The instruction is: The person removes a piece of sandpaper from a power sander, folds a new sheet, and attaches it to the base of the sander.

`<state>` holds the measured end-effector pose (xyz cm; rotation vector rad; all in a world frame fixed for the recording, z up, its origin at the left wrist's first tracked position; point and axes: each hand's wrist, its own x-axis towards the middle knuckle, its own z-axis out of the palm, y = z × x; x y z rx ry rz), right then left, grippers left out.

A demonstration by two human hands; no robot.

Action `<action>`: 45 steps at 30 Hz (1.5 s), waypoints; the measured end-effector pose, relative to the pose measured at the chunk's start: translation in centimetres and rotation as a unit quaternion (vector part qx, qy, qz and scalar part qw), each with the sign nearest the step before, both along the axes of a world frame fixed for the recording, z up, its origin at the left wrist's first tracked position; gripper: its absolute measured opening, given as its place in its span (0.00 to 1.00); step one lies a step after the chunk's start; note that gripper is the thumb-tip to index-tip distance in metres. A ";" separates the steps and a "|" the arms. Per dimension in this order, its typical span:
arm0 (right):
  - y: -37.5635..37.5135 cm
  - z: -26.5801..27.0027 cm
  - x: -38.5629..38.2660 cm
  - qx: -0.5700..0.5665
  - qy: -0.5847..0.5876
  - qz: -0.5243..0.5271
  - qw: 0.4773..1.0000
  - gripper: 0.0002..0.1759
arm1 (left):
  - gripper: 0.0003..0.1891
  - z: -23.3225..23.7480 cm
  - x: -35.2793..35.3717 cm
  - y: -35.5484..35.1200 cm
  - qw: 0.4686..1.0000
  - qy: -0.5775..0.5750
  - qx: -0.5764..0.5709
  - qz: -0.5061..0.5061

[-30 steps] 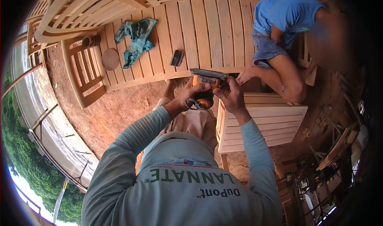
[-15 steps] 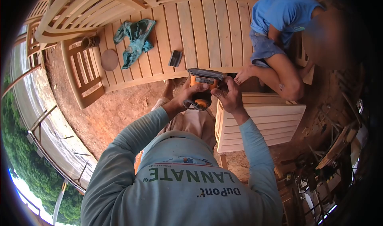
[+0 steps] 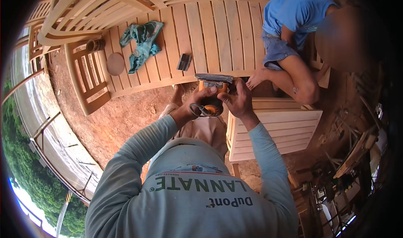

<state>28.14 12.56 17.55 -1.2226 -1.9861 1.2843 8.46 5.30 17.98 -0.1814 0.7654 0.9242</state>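
Observation:
Between both hands is an orange and black electric sander, tilted so that its flat dark sanding pad points away from me, by the front edge of a slatted wooden bench. My left hand is closed on the sander's left side, its thumb over the label. A dark cord loops beside that hand. My right hand grips the other side near the pad, with the thumb against the body. On the bench beyond lie a small dark block and a crumpled teal cloth.
A round wooden disc and a brown cup-like container sit at the bench's left end. Another person in blue crouches at the right. Nearby stands a slatted wooden piece. Scrap wood lies further right.
The sander and both hands have shifted very slightly left and down. My grip looks the same, and the things on the bench have stayed put.

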 end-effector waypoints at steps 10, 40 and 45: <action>-1.1 0.3 -0.2 -0.012 0.008 -0.040 0.999 0.41 | 0.30 -0.1 0.5 0.2 0.997 0.043 0.060 0.007; -2.4 1.6 -1.3 -0.007 0.009 -0.096 0.995 0.31 | 0.27 -2.0 0.3 -0.4 0.989 0.127 0.074 -0.014; -3.8 0.3 -1.4 -0.197 0.044 -0.137 0.970 0.10 | 0.27 -0.1 -0.1 0.1 0.985 0.162 0.044 -0.031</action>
